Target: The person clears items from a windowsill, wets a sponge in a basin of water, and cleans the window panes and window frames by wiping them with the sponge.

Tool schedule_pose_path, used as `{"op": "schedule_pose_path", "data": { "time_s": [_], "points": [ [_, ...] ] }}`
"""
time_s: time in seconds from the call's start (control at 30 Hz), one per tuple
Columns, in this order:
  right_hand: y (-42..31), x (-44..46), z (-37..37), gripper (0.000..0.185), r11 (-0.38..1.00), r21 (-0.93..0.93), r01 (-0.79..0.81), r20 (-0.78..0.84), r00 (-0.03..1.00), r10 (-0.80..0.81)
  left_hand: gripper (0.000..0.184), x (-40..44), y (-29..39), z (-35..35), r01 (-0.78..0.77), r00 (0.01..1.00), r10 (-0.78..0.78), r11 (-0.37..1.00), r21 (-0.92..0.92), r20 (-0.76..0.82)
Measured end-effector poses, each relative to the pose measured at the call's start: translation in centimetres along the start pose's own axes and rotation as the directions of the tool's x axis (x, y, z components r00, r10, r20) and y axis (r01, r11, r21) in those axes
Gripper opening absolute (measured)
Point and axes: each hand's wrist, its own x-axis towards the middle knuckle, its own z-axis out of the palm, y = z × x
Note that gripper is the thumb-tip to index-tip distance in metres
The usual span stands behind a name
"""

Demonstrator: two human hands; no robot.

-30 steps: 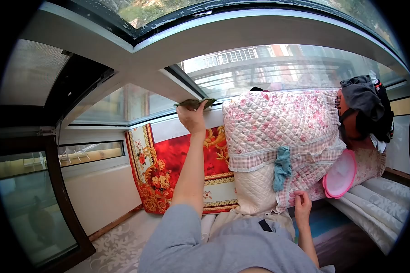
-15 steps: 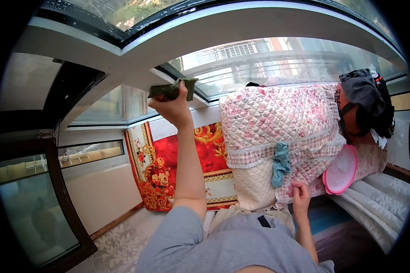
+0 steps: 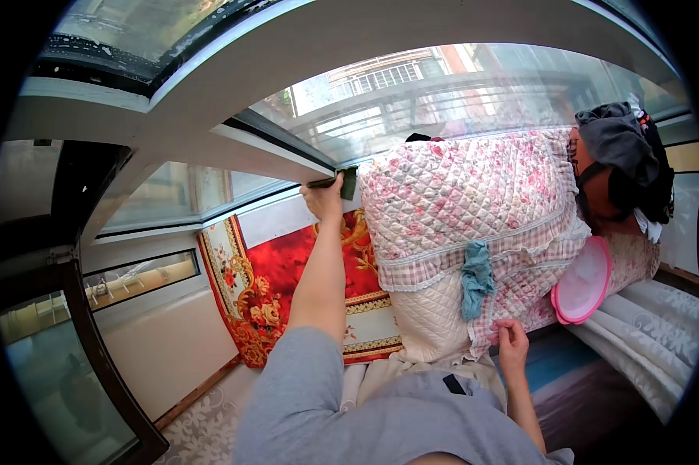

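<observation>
My left hand [image 3: 325,204] is closed around a dark green cloth [image 3: 349,184], pressed at the lower end of the white window post [image 3: 287,152]. Part of the cloth is hidden behind the fingers. Just right of it lies a quilted floral cover [image 3: 466,182], heaped along the window. My right hand [image 3: 512,346] is low beside the cover's ruffled edge, fingers loosely bent and nothing visible in them; whether they touch the fabric I cannot tell. Above that hand, a crumpled blue-green cloth [image 3: 476,279] rests on the cover.
A pink basin [image 3: 582,283] leans at the right, near a pile of dark clothes [image 3: 624,167]. Red patterned fabric [image 3: 276,271] covers the ledge under my left arm. A dark-framed window sash [image 3: 101,364] stands open at the left. Pale curtains [image 3: 636,349] hang at lower right.
My left hand has moved down and to the right along the window post with the green cloth, from higher up to the post's bottom. My right hand has barely moved. The view has shifted slightly.
</observation>
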Motion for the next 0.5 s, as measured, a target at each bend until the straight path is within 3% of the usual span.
{"op": "schedule_pose_path", "data": {
  "time_s": [0.1,0.23,0.27,0.37,0.5],
  "points": [
    [-0.7,0.0,0.2,0.015,0.999,0.005,0.032,-0.009,0.999,-0.032,0.092,-0.9,1.5,-2.4,0.046,0.998,-0.048,0.998,-0.034,-0.051],
    [-1.2,-0.2,0.1,0.015,0.999,0.011,0.046,-0.013,0.999,-0.046,0.083,-2.2,3.9,-6.4,-0.149,0.945,0.058,0.952,-0.268,-0.320],
    [-1.2,-0.2,0.0,0.015,0.998,0.015,0.058,-0.015,0.998,-0.058,0.075,-1.9,4.7,-7.8,-0.259,0.874,0.185,0.959,-0.110,-0.450],
    [-1.2,-0.3,0.2,0.015,0.996,0.027,0.083,-0.005,0.997,-0.083,0.072,-1.9,7.5,-13.4,-0.420,0.838,0.196,0.827,-0.372,-0.510],
    [-1.7,-0.2,0.7,0.016,0.991,0.066,0.115,0.011,0.993,-0.116,0.075,-1.5,11.5,-20.1,-0.499,0.730,0.252,0.832,-0.244,-0.635]
  ]
}}
